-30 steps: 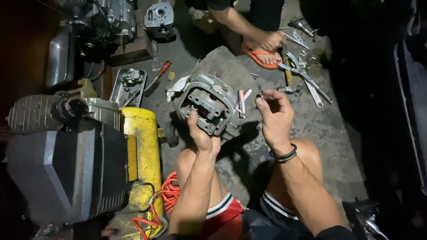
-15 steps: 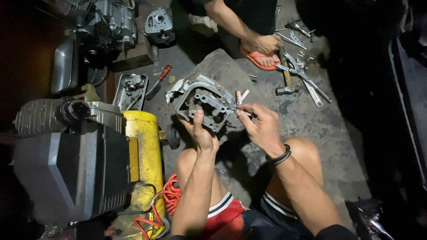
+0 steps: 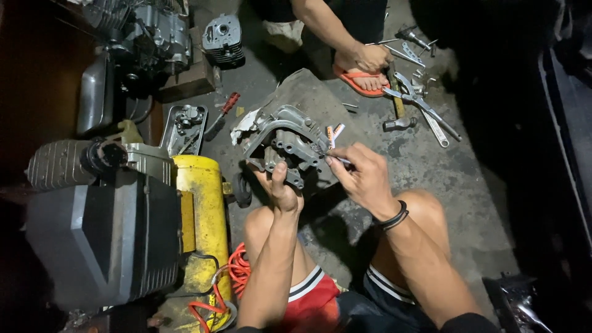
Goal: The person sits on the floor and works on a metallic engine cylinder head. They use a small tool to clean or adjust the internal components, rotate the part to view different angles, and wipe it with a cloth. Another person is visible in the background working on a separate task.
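Observation:
A grey metal engine cylinder head (image 3: 285, 143) rests on a grey pad on the concrete floor in front of my knees. My left hand (image 3: 279, 188) grips its near edge, thumb up against the casting. My right hand (image 3: 364, 176) pinches a thin metal tool (image 3: 338, 161) whose tip touches the right side of the head. Two small orange-and-white pieces (image 3: 333, 133) lie right beside the tool tip.
A yellow air compressor (image 3: 200, 216) with a dark motor housing stands at my left, an orange hose (image 3: 237, 271) coiled by it. Another person's hand (image 3: 370, 57) and orange sandal (image 3: 361, 83) are ahead, near wrenches (image 3: 425, 108), a hammer and a red-handled screwdriver (image 3: 225, 111). Engine parts sit at the top left.
My right hand has come down from beside the cylinder head and brought the thin tool to its right side. My left hand has kept its grip on the head.

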